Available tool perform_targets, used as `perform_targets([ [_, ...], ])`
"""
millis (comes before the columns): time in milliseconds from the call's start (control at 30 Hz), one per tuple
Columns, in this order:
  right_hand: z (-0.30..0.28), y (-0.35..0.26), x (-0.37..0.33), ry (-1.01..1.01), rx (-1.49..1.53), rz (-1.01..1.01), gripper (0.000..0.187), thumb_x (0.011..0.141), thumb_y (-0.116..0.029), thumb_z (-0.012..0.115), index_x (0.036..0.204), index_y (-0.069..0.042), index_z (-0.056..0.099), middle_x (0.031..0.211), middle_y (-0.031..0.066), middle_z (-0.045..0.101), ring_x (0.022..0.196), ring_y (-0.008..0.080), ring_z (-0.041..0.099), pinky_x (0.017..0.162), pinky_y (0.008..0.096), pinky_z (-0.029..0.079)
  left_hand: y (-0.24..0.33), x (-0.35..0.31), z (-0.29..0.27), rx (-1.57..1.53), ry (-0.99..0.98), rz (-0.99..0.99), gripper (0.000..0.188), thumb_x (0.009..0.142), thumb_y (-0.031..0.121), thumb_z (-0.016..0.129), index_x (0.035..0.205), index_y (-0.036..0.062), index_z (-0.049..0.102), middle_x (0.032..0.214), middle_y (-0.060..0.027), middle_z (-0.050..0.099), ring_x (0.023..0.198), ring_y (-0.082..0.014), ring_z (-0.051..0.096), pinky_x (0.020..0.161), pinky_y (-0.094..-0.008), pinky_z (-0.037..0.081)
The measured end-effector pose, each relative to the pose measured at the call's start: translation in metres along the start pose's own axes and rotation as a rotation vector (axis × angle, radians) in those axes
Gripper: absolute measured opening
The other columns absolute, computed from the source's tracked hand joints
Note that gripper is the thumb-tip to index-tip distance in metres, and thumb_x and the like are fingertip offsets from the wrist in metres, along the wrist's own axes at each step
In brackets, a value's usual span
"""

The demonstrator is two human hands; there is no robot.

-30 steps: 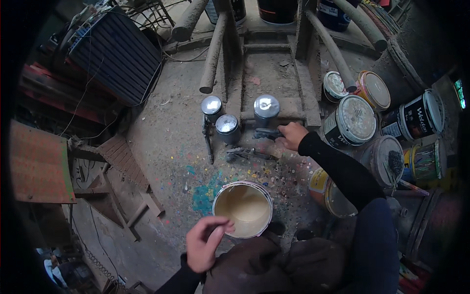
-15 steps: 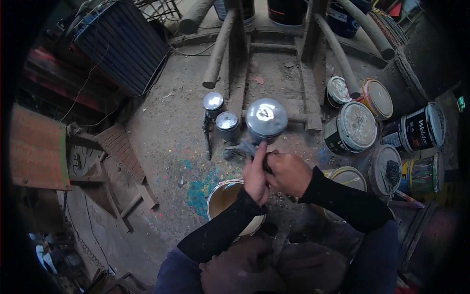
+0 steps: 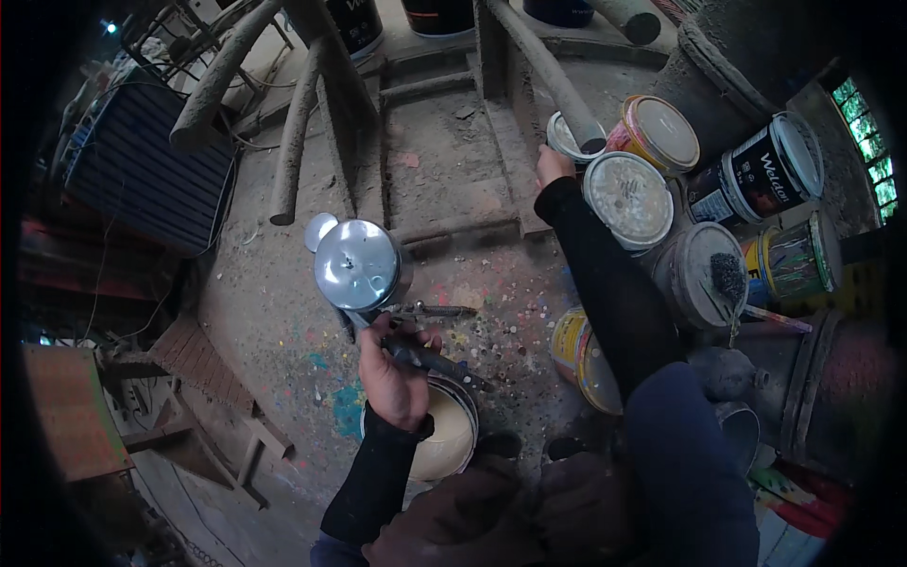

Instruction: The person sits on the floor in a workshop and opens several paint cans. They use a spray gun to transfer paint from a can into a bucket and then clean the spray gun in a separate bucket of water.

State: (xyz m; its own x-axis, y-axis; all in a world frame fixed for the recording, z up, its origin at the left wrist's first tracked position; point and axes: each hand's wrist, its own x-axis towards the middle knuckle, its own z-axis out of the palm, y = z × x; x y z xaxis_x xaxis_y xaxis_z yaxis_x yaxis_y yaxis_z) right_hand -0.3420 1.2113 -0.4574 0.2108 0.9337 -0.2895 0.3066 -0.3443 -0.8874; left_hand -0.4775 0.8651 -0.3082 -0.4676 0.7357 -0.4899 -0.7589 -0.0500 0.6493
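My left hand (image 3: 395,378) is closed around the dark grip of a spray gun (image 3: 425,357) with a round silver cup (image 3: 357,265) on top. Behind that cup, part of a smaller silver cup (image 3: 321,231) shows; the rest of it is hidden. Stretched out ahead, my right hand (image 3: 555,167) is closed at the left side of a small paint bucket (image 3: 565,132) with a pale lid. Its fingertips are partly hidden against the bucket. Below my left hand stands an open bucket of cream paint (image 3: 453,435).
Several lidded paint buckets (image 3: 628,197) crowd the right side, one lid carrying a dark brush (image 3: 727,276). A dusty wooden frame (image 3: 453,231) with thick round poles (image 3: 300,142) stands ahead. At left are a ribbed dark panel (image 3: 151,170) and a wooden stand (image 3: 213,364).
My hands, which were together at the spray gun, have parted. The right one has let go and reached forward right to the small bucket; the left keeps the gun. The view has swung right.
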Motion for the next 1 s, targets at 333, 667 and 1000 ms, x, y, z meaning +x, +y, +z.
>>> perform_targets([
  [333, 0.018, 0.02, 0.038, 0.249, 1.057, 0.424, 0.056, 0.085, -0.043, 0.053, 0.121, -0.002, 0.04, 0.112, 0.0153, 0.049, 0.089, 0.0234, 0.055, 0.07, 0.032, 0.05, 0.004, -0.003, -0.001, 0.016, 0.057, -0.047, 0.025, 0.083, 0.032, 0.055, 0.097, 0.0108, 0.052, 0.076, -0.0022, 0.054, 0.071, -0.0165, 0.052, 0.076, -0.0423, 0.044],
  [667, 0.018, 0.027, 0.051, 0.251, 0.855, 0.443, 0.049, 0.084, -0.046, 0.053, 0.103, -0.001, 0.05, 0.079, 0.0092, 0.055, 0.059, 0.0153, 0.052, 0.049, 0.0262, 0.045, 0.004, 0.004, -0.004, 0.054, 0.061, -0.05, 0.028, 0.081, 0.035, 0.056, 0.096, 0.0106, 0.053, 0.075, -0.0002, 0.053, 0.07, -0.0145, 0.053, 0.076, -0.0413, 0.044],
  [1000, 0.021, 0.029, 0.058, 0.235, 0.841, 0.403, 0.041, 0.085, -0.04, 0.05, 0.099, -0.001, 0.052, 0.072, 0.0073, 0.054, 0.05, 0.0143, 0.047, 0.043, 0.025, 0.042, 0.004, 0.003, -0.004, 0.046, 0.08, -0.059, 0.028, 0.082, 0.036, 0.056, 0.095, 0.0111, 0.053, 0.073, 0.0, 0.052, 0.07, -0.0142, 0.051, 0.075, -0.0407, 0.043],
])
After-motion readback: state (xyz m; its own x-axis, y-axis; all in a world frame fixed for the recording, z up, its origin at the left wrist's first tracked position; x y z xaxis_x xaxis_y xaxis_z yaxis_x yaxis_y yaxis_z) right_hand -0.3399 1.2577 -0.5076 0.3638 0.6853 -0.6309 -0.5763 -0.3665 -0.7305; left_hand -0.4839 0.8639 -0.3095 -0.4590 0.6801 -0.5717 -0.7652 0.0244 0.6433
